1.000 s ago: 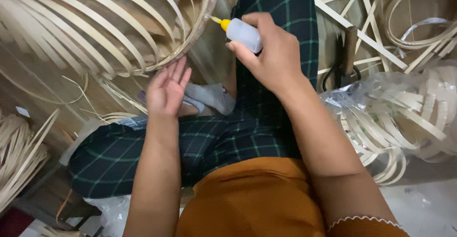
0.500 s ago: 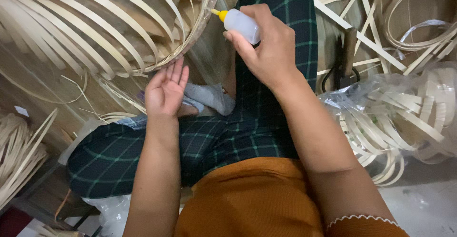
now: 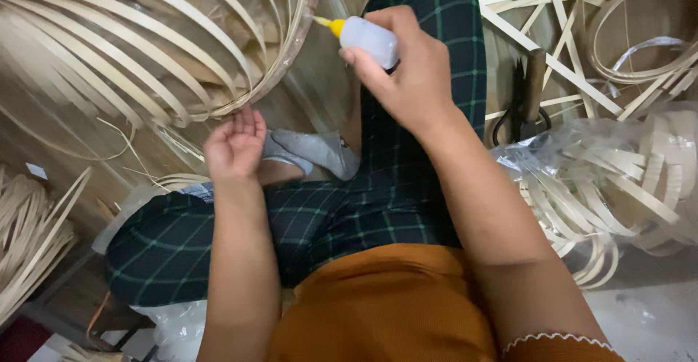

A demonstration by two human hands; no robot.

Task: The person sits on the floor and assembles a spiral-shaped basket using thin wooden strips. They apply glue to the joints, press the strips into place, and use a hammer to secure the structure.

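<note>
— So, what is the right hand [image 3: 414,78] doing?

— Its fingers are clamped around a small white glue bottle [image 3: 369,40] with a yellow nozzle. The nozzle tip points away from the grip, toward the round rim of a woven bamboo frame [image 3: 145,49], and sits just beside that rim; whether it touches, I cannot tell.

— And the left hand [image 3: 234,144]?

— Open, palm up, fingers loosely spread, gripping nothing. Its fingertips reach the lower edge of the frame's rim, touching or nearly so. It is below the bottle and to the left of it.

— What lies around the two hands?

— Between and beneath them are the person's crossed legs in dark green checked trousers [image 3: 349,209], with a grey sock [image 3: 320,151] just beside the left hand. Nearer the camera than both is an orange shirt [image 3: 385,304].

— Anything beyond the right hand?

— To its right, loose flat bamboo strips [image 3: 567,35] lie crossed on the floor, with a dark pair of scissors [image 3: 525,100] among them. Below those, a clear plastic bag [image 3: 603,180] holds coiled strips. Far left of the left hand, another bundle of strips [image 3: 29,231] rests at the edge.
</note>
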